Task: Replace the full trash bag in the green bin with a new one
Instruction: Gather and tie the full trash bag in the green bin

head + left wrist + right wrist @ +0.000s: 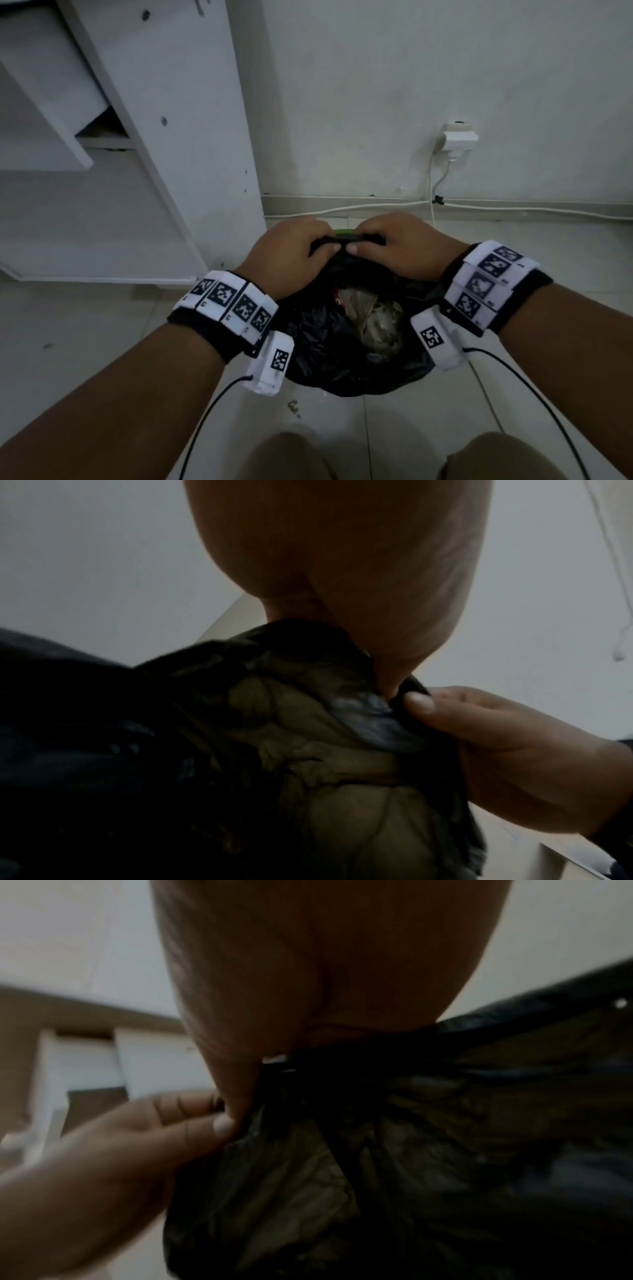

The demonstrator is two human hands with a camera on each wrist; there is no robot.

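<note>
Both hands at far rim of trash bag, floor by wall.

Left hand (287, 255) and right hand (397, 251) side by side, fingers curled, each pinching black trash bag (329, 346) edge. Bag mouth open, crumpled waste showing. Sliver of green bin (346, 233) visible between knuckles. Bag covering bin on floor (85, 329).

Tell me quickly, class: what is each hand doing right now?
Left hand: closed, pinching the far edge of the black trash bag.
Right hand: closed, pinching the same edge beside it.
</note>
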